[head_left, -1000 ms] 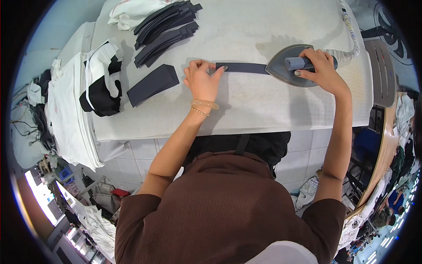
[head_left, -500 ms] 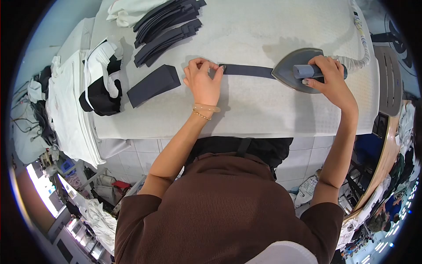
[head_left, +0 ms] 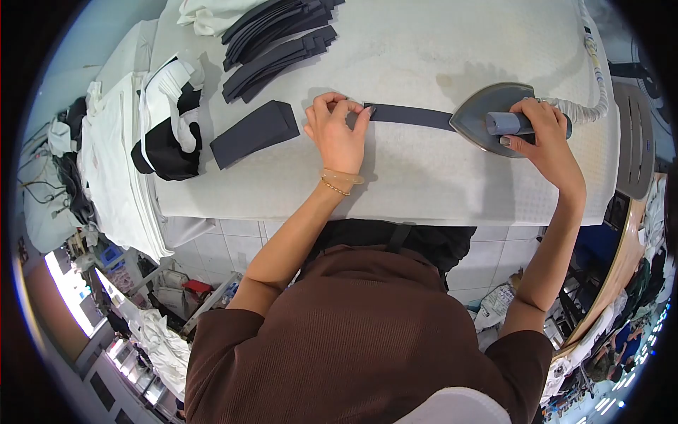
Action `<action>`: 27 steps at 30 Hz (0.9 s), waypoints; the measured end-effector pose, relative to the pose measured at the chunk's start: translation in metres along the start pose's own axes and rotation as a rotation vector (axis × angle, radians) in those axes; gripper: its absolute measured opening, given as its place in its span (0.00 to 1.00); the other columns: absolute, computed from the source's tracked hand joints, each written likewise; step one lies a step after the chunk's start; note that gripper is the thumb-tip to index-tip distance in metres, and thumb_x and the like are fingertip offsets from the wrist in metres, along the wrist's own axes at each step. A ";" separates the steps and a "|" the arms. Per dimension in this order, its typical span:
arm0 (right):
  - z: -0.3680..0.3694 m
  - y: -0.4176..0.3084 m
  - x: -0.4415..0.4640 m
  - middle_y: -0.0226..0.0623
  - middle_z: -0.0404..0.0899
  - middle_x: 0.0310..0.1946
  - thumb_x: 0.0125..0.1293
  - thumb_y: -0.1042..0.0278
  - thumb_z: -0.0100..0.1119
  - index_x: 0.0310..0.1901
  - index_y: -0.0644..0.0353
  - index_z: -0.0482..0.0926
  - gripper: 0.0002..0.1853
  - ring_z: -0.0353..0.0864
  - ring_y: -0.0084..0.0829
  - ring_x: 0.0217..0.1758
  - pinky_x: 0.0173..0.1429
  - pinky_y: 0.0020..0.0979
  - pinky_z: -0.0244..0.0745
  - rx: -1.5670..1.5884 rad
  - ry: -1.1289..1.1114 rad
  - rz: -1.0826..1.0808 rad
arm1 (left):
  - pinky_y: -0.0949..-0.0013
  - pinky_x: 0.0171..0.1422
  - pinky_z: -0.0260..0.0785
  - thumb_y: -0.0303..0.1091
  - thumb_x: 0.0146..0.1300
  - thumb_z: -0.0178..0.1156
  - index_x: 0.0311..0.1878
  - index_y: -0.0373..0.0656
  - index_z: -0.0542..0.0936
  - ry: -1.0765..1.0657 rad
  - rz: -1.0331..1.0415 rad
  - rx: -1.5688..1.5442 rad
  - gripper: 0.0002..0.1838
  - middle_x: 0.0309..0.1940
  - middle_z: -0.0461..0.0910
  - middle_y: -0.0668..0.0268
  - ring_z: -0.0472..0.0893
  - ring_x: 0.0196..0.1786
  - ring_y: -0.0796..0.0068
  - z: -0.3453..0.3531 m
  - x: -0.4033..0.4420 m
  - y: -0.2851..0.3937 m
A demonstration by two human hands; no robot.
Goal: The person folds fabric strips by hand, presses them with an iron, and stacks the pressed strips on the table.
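Observation:
A narrow dark fabric strip (head_left: 412, 116) lies across the pale padded table. Its left end is pinched between the thumb and fingers of my left hand (head_left: 340, 133). My right hand (head_left: 542, 134) is wrapped round the handle of an iron (head_left: 494, 106), whose pointed tip rests on the strip's right end. The part of the strip under the iron is hidden. A flat stack of wider dark pieces (head_left: 254, 134) sits just left of my left hand. Further back, several dark strips (head_left: 279, 62) are fanned out in two overlapping piles.
Bundled black and white fabric (head_left: 169, 131) lies at the table's left, beside a stack of white cloth (head_left: 116, 169). A white cloth (head_left: 219, 14) is at the back left. The iron's wrapped hose (head_left: 583, 112) runs up the right side, near a grey plastic chair back (head_left: 633, 141).
Across the frames the whole table scene shifts somewhat to the right in view. My left hand keeps its pinch on the strip's end, and the iron stays at its right end.

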State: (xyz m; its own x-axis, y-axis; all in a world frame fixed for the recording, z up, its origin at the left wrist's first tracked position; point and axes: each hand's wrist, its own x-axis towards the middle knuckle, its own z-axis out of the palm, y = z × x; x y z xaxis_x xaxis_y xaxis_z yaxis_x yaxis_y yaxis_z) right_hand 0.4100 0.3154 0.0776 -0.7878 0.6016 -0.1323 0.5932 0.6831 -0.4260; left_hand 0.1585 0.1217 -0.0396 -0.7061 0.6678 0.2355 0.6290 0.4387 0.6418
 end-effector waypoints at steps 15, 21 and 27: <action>0.002 -0.004 -0.003 0.31 0.74 0.37 0.54 0.67 0.74 0.46 0.54 0.75 0.20 0.71 0.36 0.47 0.70 0.40 0.51 0.005 -0.024 0.016 | 0.59 0.55 0.53 0.35 0.50 0.75 0.28 0.49 0.82 -0.013 -0.003 0.039 0.09 0.46 0.73 0.71 0.70 0.52 0.66 0.000 0.003 -0.001; 0.007 -0.015 -0.001 0.32 0.76 0.36 0.53 0.66 0.75 0.45 0.55 0.77 0.19 0.73 0.36 0.45 0.71 0.42 0.51 0.005 -0.020 0.059 | 0.59 0.55 0.53 0.35 0.50 0.75 0.28 0.49 0.82 -0.001 0.010 0.041 0.09 0.46 0.73 0.71 0.69 0.53 0.66 0.002 0.002 -0.003; 0.013 -0.026 0.001 0.32 0.78 0.35 0.54 0.64 0.75 0.44 0.55 0.77 0.18 0.75 0.36 0.45 0.70 0.43 0.51 -0.015 0.031 0.091 | 0.59 0.55 0.53 0.35 0.50 0.75 0.28 0.50 0.82 -0.001 0.007 0.046 0.09 0.46 0.73 0.71 0.69 0.53 0.66 0.002 0.002 -0.003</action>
State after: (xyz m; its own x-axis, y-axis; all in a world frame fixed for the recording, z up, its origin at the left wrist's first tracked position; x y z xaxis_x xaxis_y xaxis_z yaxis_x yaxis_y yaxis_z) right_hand 0.3918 0.2926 0.0770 -0.7251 0.6739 -0.1418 0.6646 0.6310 -0.4001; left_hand 0.1559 0.1231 -0.0420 -0.7010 0.6719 0.2390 0.6485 0.4611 0.6056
